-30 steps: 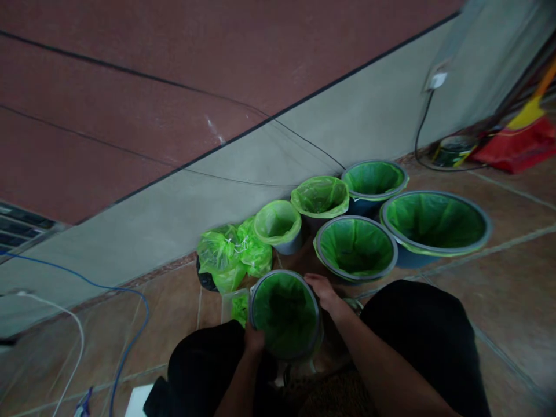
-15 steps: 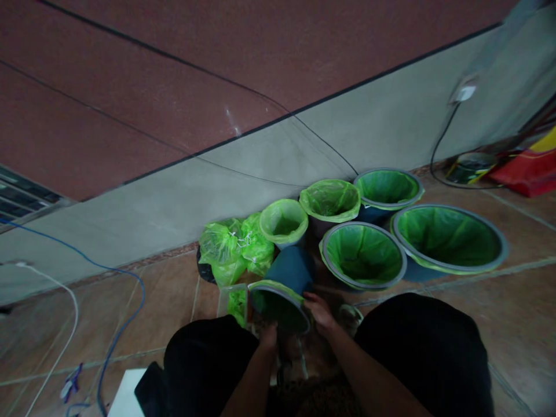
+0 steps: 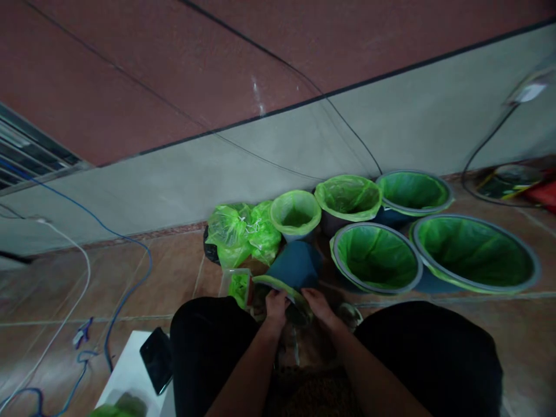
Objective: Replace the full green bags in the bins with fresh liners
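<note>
Between my knees a blue trash bin (image 3: pixel 296 263) lies tipped over, its mouth facing me. A green bin liner (image 3: pixel 278 282) is folded over its rim. My left hand (image 3: pixel 277 305) is closed on the liner at the upper edge of the mouth. Around the right side of the rim, my right hand (image 3: pixel 316 303) has its fingers closed. The two hands partly cover the bin's opening. To the left of the bin stands a clear plastic box (image 3: pixel 226 282) with green bags inside.
Several lined bins stand right, including a large bin (image 3: pixel 527 246) and a round bin (image 3: pixel 419 260). Stuffed green bags (image 3: pixel 230 231) lean by the wall. Left are a white surface (image 3: pixel 130 370) bearing a phone (image 3: pixel 157 360), purple-handled clippers (image 3: pixel 82 333) and a blue cable (image 3: pixel 150 266).
My left hand has moved up from the lower edge of the mouth onto the upper rim and liner. My right hand stays at the right side. The view has shifted left.
</note>
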Demonstrator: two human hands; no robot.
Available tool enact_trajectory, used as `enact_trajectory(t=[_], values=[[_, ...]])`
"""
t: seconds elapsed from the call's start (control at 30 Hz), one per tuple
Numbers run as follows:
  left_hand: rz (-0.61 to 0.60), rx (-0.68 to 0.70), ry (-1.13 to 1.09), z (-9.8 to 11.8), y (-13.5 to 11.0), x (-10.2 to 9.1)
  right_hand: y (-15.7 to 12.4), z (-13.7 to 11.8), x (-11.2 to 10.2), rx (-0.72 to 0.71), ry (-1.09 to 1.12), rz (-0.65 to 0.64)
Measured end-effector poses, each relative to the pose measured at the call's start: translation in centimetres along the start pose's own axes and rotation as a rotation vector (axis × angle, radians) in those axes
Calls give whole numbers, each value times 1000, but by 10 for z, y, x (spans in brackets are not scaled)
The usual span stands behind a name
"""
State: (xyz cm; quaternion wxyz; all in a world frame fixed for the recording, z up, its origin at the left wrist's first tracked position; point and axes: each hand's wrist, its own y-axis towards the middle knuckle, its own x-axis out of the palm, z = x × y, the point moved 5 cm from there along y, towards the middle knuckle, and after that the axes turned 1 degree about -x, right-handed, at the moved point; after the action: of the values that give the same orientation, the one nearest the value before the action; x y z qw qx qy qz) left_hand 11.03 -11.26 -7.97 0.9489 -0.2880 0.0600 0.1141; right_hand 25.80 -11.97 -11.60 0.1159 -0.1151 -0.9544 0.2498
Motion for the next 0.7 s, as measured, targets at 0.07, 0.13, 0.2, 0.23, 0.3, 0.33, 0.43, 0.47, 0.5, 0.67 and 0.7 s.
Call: enact_trajectory(t=[0.07,0.13,0.2,0.23,0.3,0.33,0.43,0.47,0.5,0.67,0.7], values=[[-28,28,31,2,-5,5,-2,-5,6,-19,8,-21],[-63,78,165,5,-12,7,-4,-9,10,-28,25,-34],[-101,151,406,6,-19,7,-6,-11,12,-27,39,-35],[-118,188,537,7,-23,7,-7,-11,12,-24,46,-34],[-141,236,728,6,-30,7,-8,-10,10,-13,61,-33],[-149,248,782,6,-32,6,-9,-9,9,-4,72,-32],[-162,272,860,6,-35,7,-12,-8,7,14,112,-25],[-161,284,875,6,-35,7,-13,-9,7,14,124,-20],[-158,294,885,6,-36,8,-14,-11,8,14,137,-20],[-200,303,924,1,-41,8,-10,-31,21,40,255,-76],[-217,303,953,0,-43,8,-8,-34,21,48,278,-63]])
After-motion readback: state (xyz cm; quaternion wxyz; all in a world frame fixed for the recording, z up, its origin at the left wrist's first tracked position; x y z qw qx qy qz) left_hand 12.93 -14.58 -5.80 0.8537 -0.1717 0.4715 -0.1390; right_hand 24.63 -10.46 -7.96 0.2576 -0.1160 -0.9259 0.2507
